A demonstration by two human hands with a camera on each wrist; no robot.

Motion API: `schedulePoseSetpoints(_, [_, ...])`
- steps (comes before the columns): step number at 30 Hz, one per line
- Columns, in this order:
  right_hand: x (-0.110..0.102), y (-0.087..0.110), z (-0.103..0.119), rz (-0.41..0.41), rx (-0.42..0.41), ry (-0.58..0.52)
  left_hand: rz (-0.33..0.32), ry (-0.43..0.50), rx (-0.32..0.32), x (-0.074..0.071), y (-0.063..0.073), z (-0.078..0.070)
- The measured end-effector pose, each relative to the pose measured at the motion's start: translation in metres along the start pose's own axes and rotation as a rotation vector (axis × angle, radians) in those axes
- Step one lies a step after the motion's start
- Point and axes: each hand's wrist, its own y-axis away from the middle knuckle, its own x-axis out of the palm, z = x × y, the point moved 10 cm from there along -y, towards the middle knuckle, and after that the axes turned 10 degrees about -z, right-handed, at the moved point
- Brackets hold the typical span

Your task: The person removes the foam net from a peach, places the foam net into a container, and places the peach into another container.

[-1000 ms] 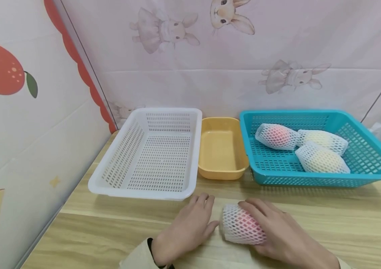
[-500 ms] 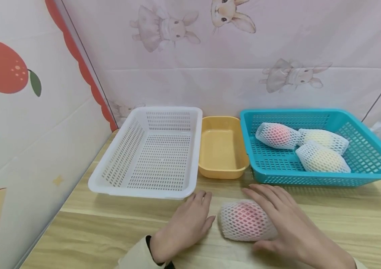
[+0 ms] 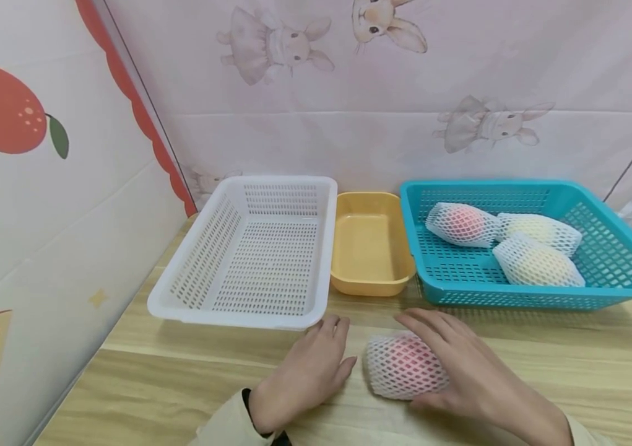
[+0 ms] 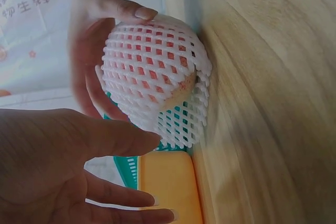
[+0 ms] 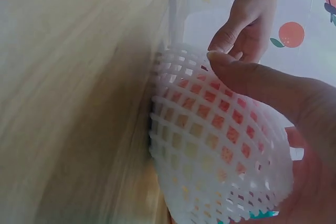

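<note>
Head view: wood-grain table (image 3: 143,390) under netted fruit (image 3: 402,367), rabbit-print wall (image 3: 371,145) behind

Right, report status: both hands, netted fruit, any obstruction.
Right hand grips the netted fruit; left hand open, apart from it. Fruit on wooden table. No obstruction seen between left hand and fruit.

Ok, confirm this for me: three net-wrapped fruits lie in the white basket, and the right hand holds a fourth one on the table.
Not quite: the three net-wrapped fruits lie in the teal basket, not the white basket, as the head view shows. The right hand does hold a fourth net-wrapped fruit on the table.
</note>
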Motion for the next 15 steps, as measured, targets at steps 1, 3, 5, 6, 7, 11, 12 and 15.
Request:
schedulePoseSetpoints(1, [0.002, 0.000, -0.001, 0.017, 0.016, -0.013, 0.003, -0.002, 0.000, 0.000, 0.000, 0.000])
schedulePoseSetpoints(3, [0.007, 0.001, -0.003, 0.054, 0.047, -0.045, 0.014, -0.004, -0.003, 0.001, 0.000, 0.000])
schedulePoseSetpoints(5, [0.012, 0.001, -0.005, 0.083, 0.069, -0.079, 0.027, -0.004, -0.004, 0.003, 0.000, -0.001])
schedulePoseSetpoints(6, [0.013, 0.001, -0.005, 0.086, 0.070, -0.093, 0.030, -0.007, -0.003, 0.003, 0.000, -0.001])
schedulePoseSetpoints(7, [0.014, 0.001, -0.005, 0.087, 0.068, -0.101, 0.033, -0.008, -0.003, 0.003, 0.000, -0.001])
schedulePoseSetpoints(11, [0.014, 0.000, -0.005, 0.063, 0.045, -0.106, 0.024, -0.038, 0.018, 0.002, 0.001, -0.004])
schedulePoseSetpoints(12, [0.014, 0.000, -0.004, 0.060, 0.043, -0.108, 0.022, -0.045, 0.023, 0.002, 0.002, -0.004])
schedulePoseSetpoints(15, [0.013, -0.001, -0.005, 0.058, 0.045, -0.115, 0.019, -0.053, 0.029, 0.002, 0.002, -0.004])
